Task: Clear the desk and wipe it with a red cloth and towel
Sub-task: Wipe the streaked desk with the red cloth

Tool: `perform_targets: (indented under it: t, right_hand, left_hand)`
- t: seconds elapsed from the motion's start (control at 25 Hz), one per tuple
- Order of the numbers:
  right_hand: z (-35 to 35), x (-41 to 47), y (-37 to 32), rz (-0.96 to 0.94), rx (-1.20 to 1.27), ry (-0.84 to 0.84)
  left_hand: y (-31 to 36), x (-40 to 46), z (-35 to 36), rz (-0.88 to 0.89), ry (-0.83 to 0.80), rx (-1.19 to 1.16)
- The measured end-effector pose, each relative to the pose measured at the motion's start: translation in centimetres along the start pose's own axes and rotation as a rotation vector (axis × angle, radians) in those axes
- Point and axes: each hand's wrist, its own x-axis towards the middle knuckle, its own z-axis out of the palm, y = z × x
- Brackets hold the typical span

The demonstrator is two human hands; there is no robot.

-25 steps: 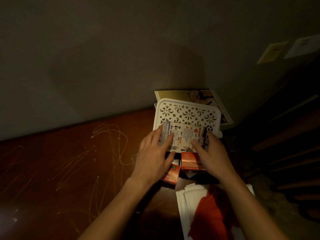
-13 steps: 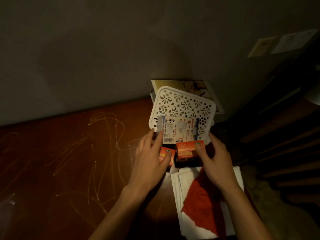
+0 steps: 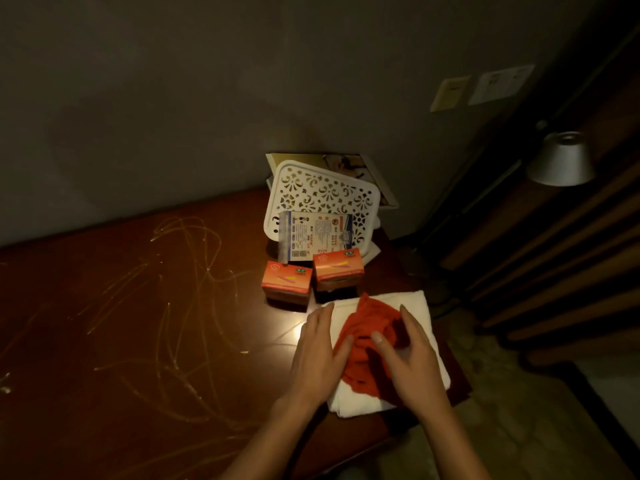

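Observation:
A crumpled red cloth (image 3: 372,323) lies on a folded white towel (image 3: 420,304) at the right end of the dark wooden desk (image 3: 145,341). My left hand (image 3: 318,351) rests with straight fingers on the towel's left side, its thumb against the cloth. My right hand (image 3: 408,348) hovers over the cloth's right side, fingers relaxed and spread, holding nothing. Behind the towel stand two orange boxes (image 3: 287,284) (image 3: 338,268). A printed packet (image 3: 313,235) leans on a white perforated tray (image 3: 320,197) propped against the wall.
Pale scribble marks cover the desk's left and middle. A book or magazine (image 3: 346,162) stands behind the tray in the corner. A silver lamp shade (image 3: 561,161) sits at right by dark wooden slats. The desk's right edge drops to a patterned floor.
Both hands let go of the packet and boxes and drew back toward me onto the towel and red cloth. The packet now leans on the tray, with the two boxes in front.

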Motion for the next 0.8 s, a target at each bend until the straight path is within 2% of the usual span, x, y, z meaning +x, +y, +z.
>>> perform_targets:
  t: [0.08,0.16,0.24,0.32,0.36,0.44,0.52,0.6,0.8]
  right_hand:
    - [-0.4,0.0,1.2,0.019,-0.003,0.021]
    - [-0.8,-0.1,2.0,0.096,0.022,0.111]
    - [-1.2,0.3,1.8,0.197,0.060,0.163]
    - [-0.7,1.5,1.8,0.277,0.156,0.109]
    - [-0.3,2.0,1.8,0.313,0.204,0.062]
    - [0.4,2.5,1.8,0.343,0.248,0.016]
    - [-0.1,2.7,1.4,0.246,0.301,0.020]
    - [-0.6,2.8,0.5,0.142,0.391,-0.027]
    - [1.9,3.0,-5.2,0.055,0.508,-0.161]
  left_hand:
    - [-0.3,0.4,2.0,-0.088,-0.023,-0.014]
    - [0.0,0.9,3.3,-0.162,-0.023,0.024]
    - [0.9,1.6,4.0,-0.223,0.026,0.190]
    - [1.9,2.2,4.4,-0.278,0.046,0.315]
    - [2.1,2.3,4.5,-0.282,0.035,0.287]
    - [2.8,2.0,4.4,-0.238,0.018,0.075]
    - [3.0,1.1,3.4,-0.161,0.035,-0.118]
    - [3.5,-0.1,1.4,-0.109,0.098,-0.209]
    - [0.9,-3.3,-5.4,-0.148,0.407,-0.184]
